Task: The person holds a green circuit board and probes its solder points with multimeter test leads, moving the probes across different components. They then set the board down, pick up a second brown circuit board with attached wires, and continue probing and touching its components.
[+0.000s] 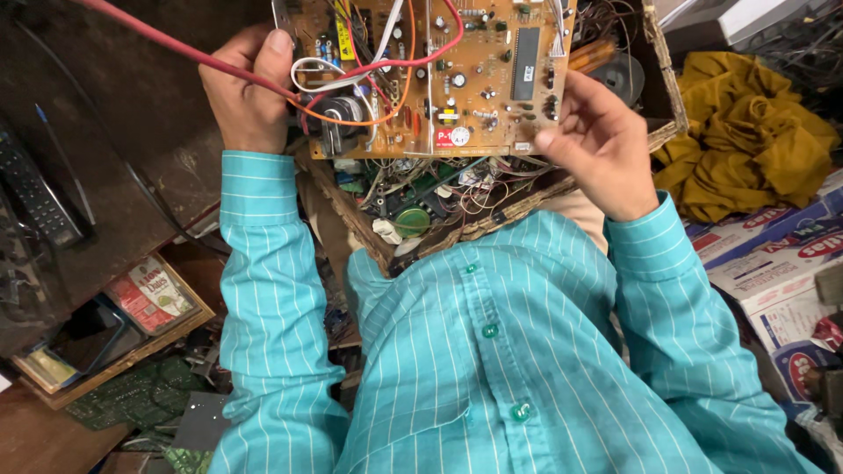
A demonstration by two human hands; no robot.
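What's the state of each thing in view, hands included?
circuit board: held up over the basket, component side facing the camera
left hand: gripping the board's left edge
right hand: fingers pinching the board's lower right corner
red cable: runs from the upper left onto the board
wicker basket: full of electronic scrap
yellow cloth: crumpled

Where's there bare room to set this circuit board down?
The only bare patch is the dark surface left of the left hand, bordered by the remote control. Crowded: the wicker basket under the circuit board is packed with parts, and yellow cloth and cartons fill the right.
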